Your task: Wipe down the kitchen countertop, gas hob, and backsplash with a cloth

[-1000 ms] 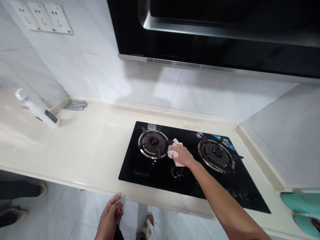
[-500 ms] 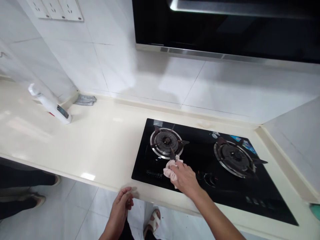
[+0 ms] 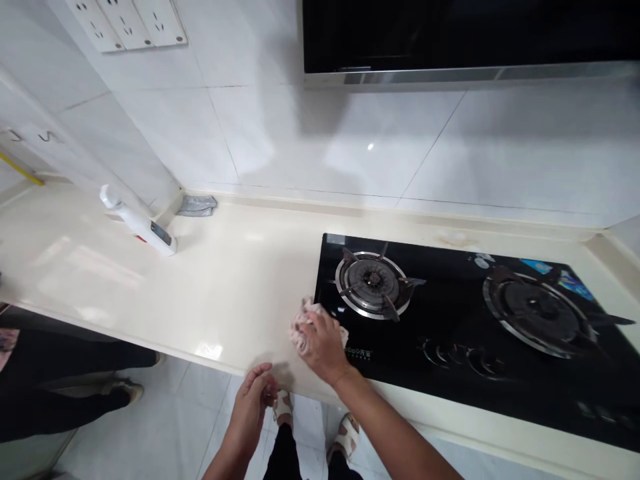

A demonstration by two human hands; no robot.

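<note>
My right hand (image 3: 323,347) is closed on a crumpled pale pink cloth (image 3: 301,328), pressing it down at the left edge of the black glass gas stove (image 3: 400,347). Part of the cloth lies on the cream countertop (image 3: 240,280), and a corner of it pokes out beside my fingers over the glass. The left burner (image 3: 374,280) is just above and right of that hand. At the counter's front edge my left hand (image 3: 253,403) hovers with loosely curled, parted fingers and holds nothing.
A white spray bottle (image 3: 140,223) stands at the left, near a folded grey cloth (image 3: 197,205) in the corner. A range hood (image 3: 450,40) overhangs the stove. Pot supports jut up from the right burner (image 3: 537,310). Another person's legs (image 3: 85,360) are at lower left.
My right hand has slid the cloth left, from below the left burner to the stove's left edge. The view has shifted left. My left hand stays by the counter edge.
</note>
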